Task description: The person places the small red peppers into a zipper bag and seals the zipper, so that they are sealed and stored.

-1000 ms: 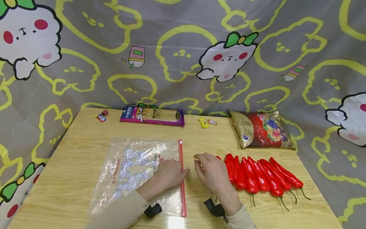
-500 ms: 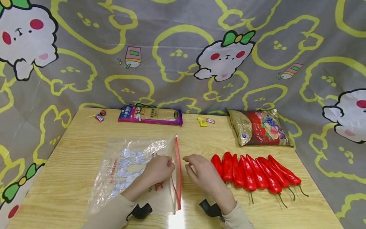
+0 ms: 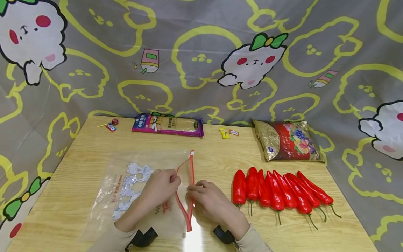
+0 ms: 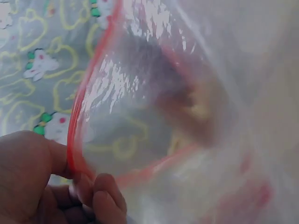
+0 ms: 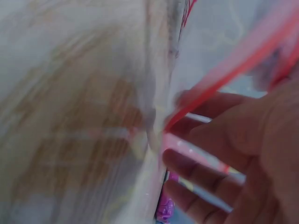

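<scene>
A clear zip bag (image 3: 105,192) with a red closure strip (image 3: 191,168) and pale cartoon print lies on the table, its mouth facing right and gaping. My left hand (image 3: 160,187) pinches the upper lip of the mouth, drawn up and left from the lower one. In the left wrist view, the thumb and fingers (image 4: 108,198) meet on the red edge (image 4: 74,135). My right hand (image 3: 212,201) has its fingertips at the lower lip. Its fingers (image 5: 201,175) are extended beside the red strip (image 5: 224,77) in the right wrist view.
Several red peppers (image 3: 276,196) lie in a row on the right. Along the back are a lollipop (image 3: 114,121), a small candy (image 3: 111,127), a purple noodle packet (image 3: 168,125), two candies (image 3: 225,133) and a gold-and-red bag (image 3: 288,141). A patterned cloth (image 3: 195,73) encloses the table.
My left hand has moved left, taking hold of the bag's upper lip and pulling the mouth apart. My right hand has moved left from beside the peppers to the lower lip.
</scene>
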Action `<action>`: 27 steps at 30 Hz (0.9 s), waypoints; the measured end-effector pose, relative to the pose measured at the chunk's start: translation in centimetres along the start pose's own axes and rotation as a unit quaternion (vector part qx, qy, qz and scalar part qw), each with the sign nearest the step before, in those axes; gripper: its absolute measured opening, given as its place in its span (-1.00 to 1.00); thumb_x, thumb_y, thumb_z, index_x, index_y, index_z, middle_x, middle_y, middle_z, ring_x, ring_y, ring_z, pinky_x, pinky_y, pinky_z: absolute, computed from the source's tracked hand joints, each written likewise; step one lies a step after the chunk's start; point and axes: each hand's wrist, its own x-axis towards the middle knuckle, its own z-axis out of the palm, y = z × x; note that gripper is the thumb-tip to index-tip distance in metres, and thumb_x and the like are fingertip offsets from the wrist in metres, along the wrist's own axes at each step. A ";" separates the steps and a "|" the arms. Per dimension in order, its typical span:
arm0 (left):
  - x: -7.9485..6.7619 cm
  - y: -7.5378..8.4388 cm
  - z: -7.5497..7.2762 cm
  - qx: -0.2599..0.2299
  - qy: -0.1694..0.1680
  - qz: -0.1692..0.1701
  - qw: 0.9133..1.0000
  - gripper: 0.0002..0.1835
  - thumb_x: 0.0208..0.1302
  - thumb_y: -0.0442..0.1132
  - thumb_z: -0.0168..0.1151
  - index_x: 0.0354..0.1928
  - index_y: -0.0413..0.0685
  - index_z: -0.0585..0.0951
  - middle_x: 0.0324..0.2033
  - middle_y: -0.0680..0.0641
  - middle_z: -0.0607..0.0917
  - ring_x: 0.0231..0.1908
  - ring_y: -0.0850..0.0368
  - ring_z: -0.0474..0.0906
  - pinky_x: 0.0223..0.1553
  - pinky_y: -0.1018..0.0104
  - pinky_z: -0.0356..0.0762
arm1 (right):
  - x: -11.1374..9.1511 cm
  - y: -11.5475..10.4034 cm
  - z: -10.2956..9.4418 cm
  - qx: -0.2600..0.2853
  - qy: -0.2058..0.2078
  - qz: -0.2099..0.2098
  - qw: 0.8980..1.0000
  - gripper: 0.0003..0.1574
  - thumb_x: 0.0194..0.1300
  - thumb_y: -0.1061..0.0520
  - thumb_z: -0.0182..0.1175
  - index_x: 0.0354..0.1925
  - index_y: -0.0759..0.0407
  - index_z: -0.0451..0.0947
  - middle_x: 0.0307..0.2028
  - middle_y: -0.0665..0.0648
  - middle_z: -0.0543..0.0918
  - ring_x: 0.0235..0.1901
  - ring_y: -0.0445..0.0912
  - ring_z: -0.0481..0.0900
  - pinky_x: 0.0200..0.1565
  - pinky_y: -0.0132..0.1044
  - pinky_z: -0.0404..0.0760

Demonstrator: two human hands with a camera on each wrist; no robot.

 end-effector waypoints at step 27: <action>0.1 -1.1 -2.1 -0.091 -0.038 -0.043 0.994 -0.72 0.23 -0.18 0.05 -0.65 -0.02 0.41 -0.77 0.07 0.37 -0.74 0.23 0.24 -0.64 0.36 0.25 | -4.0 2.2 -4.8 -0.116 0.090 0.316 0.937 -0.82 0.08 0.12 0.22 -0.36 0.17 0.45 -0.59 0.07 0.44 -0.75 -0.01 0.36 -0.76 -0.26 0.22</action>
